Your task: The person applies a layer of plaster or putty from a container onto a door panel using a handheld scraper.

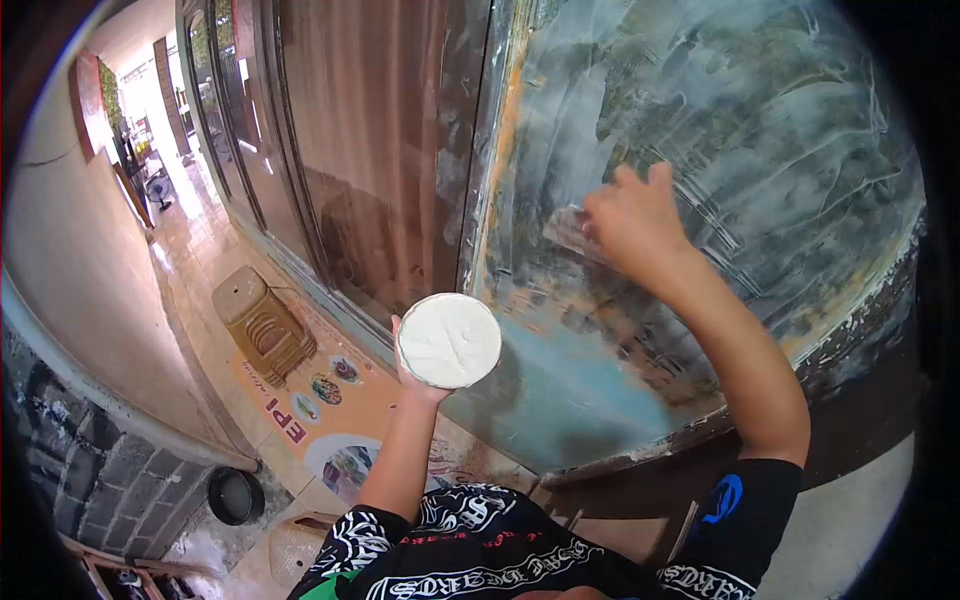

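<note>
My left hand (426, 388) holds up a round tub of white paste (449, 340) from below and the side, its fingers mostly hidden by the tub. The paste fills the tub nearly to the rim, with a few marks across its surface. Up and to the right, my right hand (635, 220) grips a thin, flat, pale scraper (572, 232) against the wall panel (730, 130). Grey-white smears in sweeping strokes cover the dark panel around it. A light blue patch (590, 395) shows lower on the same wall.
A brown plastic stool (262, 322) stands on the tiled floor at left, beside an orange printed banner (330, 400). Dark-framed windows (360, 130) adjoin the smeared panel. A black bucket (236, 496) sits near the grey block wall (110, 480) at lower left.
</note>
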The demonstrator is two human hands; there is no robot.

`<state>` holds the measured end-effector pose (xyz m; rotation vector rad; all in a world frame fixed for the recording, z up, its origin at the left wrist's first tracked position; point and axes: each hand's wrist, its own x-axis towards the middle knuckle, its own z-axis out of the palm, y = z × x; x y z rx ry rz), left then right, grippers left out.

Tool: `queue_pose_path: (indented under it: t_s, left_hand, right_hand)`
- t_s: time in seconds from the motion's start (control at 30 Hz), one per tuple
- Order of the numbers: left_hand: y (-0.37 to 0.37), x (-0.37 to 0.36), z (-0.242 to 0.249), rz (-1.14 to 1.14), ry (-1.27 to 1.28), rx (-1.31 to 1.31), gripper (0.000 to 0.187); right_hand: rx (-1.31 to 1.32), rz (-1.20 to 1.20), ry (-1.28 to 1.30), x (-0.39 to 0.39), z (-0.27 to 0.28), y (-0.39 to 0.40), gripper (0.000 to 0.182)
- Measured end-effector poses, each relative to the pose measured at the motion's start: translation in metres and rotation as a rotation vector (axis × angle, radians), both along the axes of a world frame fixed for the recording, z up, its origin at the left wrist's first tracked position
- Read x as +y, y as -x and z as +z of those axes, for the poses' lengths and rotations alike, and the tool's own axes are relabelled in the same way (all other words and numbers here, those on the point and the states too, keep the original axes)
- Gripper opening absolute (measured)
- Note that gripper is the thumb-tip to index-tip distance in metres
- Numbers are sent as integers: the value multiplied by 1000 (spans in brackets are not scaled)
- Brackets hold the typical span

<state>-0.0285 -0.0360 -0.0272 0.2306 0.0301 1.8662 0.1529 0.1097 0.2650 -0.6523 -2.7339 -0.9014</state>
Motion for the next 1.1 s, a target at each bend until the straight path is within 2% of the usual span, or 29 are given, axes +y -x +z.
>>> queue_pose_path:
  t_s: [0.1,0.13,0.2,0.23,0.3,0.33,0.37,0.4,0.43,0.47,0.5,0.57,0.63,0.67,0.73,0.8,0.83,0.87,0.93,0.97,1.0,1.03,1.1]
  left_hand:
    - [1,4,-1,24,11,-18,84]
    - [0,3,6,29,5,14,82]
    - [3,3,9,34,-10,23,83]
    - [4,1,9,34,-22,29,83]
    - [5,-1,8,54,3,33,83]
    - [7,0,5,68,18,16,84]
    - [8,1,2,83,32,-1,84]
    - [4,-5,12,4,-102,23,85]
    - [4,-4,11,7,-104,20,85]
    - [5,-4,9,30,-60,17,85]
    - [5,-4,8,51,-16,17,86]
    - [3,-4,9,26,-46,12,86]
    - [2,-3,10,-1,-76,11,86]
    - [2,-1,8,10,-60,22,86]
    - [2,0,9,6,-58,29,86]
    - [4,0,10,20,-21,19,86]
    - [5,0,10,30,17,8,86]
    - [5,0,10,40,24,21,86]
    - [7,-3,8,39,12,9,86]
    - [9,-5,6,37,-2,-3,86]
    - [11,-6,5,30,-11,-14,87]
    - [12,-6,4,32,-12,-17,87]
    - [13,-6,4,41,1,-20,87]
  right_hand:
    - [10,-46,-102,14,4,2,9]
    - [70,-95,-292,18,25,-3,9]
    - [370,-64,-333,22,90,-28,22]
    - [520,-142,-435,22,118,-38,26]
    - [809,-113,-260,24,169,-71,29]
    - [806,-115,-261,33,178,-86,29]
    - [812,-57,-91,42,185,-100,30]
    - [814,2,79,46,188,-105,31]
    - [805,82,105,23,158,-84,28]
    - [747,233,-173,29,121,-70,30]
    - [558,50,-93,3,92,-51,24]
    - [154,27,-25,-11,32,-22,18]
    - [-122,-35,32,14,-16,0,13]
    - [-116,-35,33,14,-11,3,13]
    - [16,-53,-135,19,16,9,11]
    - [303,-51,-287,19,81,-6,18]
    - [440,-59,-268,25,118,-19,22]
    - [542,-76,-394,62,153,-35,26]
    - [1067,-34,-162,1,184,-52,27]
    - [1065,-33,-161,18,195,-67,27]
    - [998,112,-84,53,211,-94,27]
    - [926,257,-8,52,214,-95,28]
    - [747,317,33,28,157,-71,29]
